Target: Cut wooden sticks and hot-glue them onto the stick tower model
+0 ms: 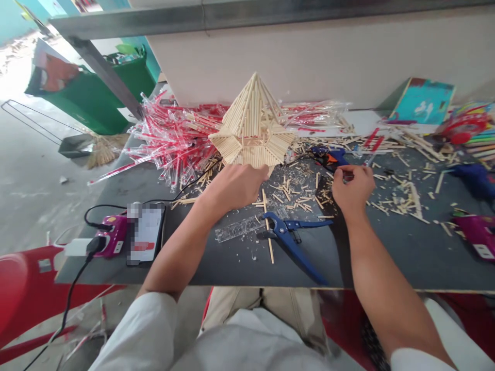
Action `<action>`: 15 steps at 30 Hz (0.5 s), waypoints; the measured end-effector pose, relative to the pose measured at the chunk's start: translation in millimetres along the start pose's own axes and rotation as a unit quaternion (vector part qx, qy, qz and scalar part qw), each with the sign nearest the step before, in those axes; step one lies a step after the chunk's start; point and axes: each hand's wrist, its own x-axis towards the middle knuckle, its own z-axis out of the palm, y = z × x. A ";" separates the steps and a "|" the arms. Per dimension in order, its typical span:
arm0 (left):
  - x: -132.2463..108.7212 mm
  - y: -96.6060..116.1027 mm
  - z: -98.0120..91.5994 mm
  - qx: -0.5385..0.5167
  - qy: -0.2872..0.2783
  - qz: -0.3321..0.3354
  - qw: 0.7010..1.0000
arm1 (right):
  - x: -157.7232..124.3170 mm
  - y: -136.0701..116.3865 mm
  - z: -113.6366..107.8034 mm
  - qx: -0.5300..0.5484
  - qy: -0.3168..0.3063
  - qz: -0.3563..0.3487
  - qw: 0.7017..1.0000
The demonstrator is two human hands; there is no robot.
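A pointed, many-sided model built from pale wooden sticks (251, 129) stands on a dark grey table top (386, 257). The fingertips of my left hand (235, 185) reach its lower edge, with the fingers stretched out flat. My right hand (351, 188) is curled over the scattered stick offcuts, close to a blue glue gun (328, 157). Its fingers hide whatever may lie in them. Below and between my hands lie blue-handled cutting pliers (290, 237) and a clear plastic ruler (240, 229).
Behind the model lies a heap of red-and-clear plastic wrappers (174, 139). A phone with a blurred screen (146, 232) and a corded magenta device (110, 234) sit at the left, and a second blue glue gun (475, 180) at the right. Beyond the table stand a green bin (93, 98) and a broom (104, 152).
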 end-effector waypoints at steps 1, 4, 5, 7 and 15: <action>0.0 0.3 0.1 0.000 0.014 0.001 1.000 | 0.0 -0.1 -0.2 -0.001 0.000 0.000 1.000; 0.1 -0.9 2.0 -0.001 0.001 -0.002 1.000 | -0.1 0.6 -0.1 -0.002 0.002 0.003 1.000; 0.4 -2.0 3.1 -0.004 -0.023 -0.006 1.000 | -0.2 1.0 0.1 -0.001 0.002 0.004 1.000; 1.3 -4.0 5.5 -0.010 -0.074 -0.017 0.997 | -0.3 2.0 1.0 0.000 -0.001 0.005 1.000; 3.5 5.5 12.8 -0.003 -0.148 -0.027 0.989 | 0.5 6.5 3.6 0.001 -0.019 0.015 1.000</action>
